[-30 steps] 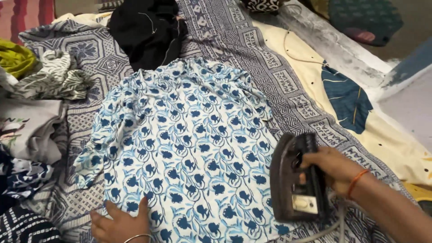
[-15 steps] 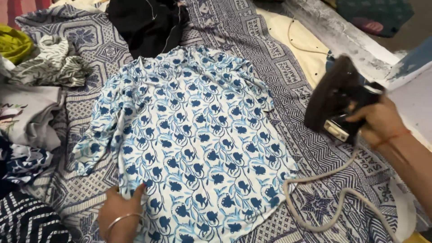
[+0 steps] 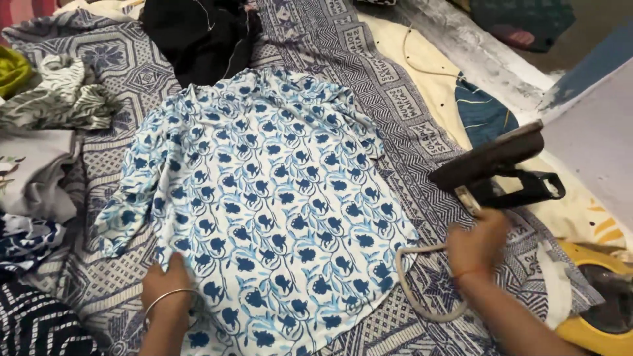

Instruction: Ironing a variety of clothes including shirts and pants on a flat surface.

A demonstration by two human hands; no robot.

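A white top [image 3: 264, 204] with blue flowers lies flat in the middle of the frame, on a blue and white patterned sheet [image 3: 395, 105] that covers the bed. Its neck points to the top of the frame and its hem to the bottom.

The left hand [image 3: 166, 283] is at the lower left. It lies flat on the top near the hem, fingers spread out, pressing the cloth down. It has hold of nothing. A thin bangle is on that wrist.

The right hand [image 3: 476, 245] is at the lower right. It is curled loosely just under a dark iron [image 3: 494, 170]. The iron stands tipped up on its back end, right of the top and not touching it. I cannot tell if the hand's grip is on the iron or on the cord, or how far open it is. A pale cord [image 3: 415, 290] loops from the hand down across the sheet, just beside the edge of the top.

A black cloth [image 3: 194, 36] lies at the top of the frame, touching the neck of the top. A pile of other clothes [image 3: 46, 132] sits along the left edge. A yellow round thing [image 3: 590, 329] shows in the lower right corner; I cannot tell what is in it.
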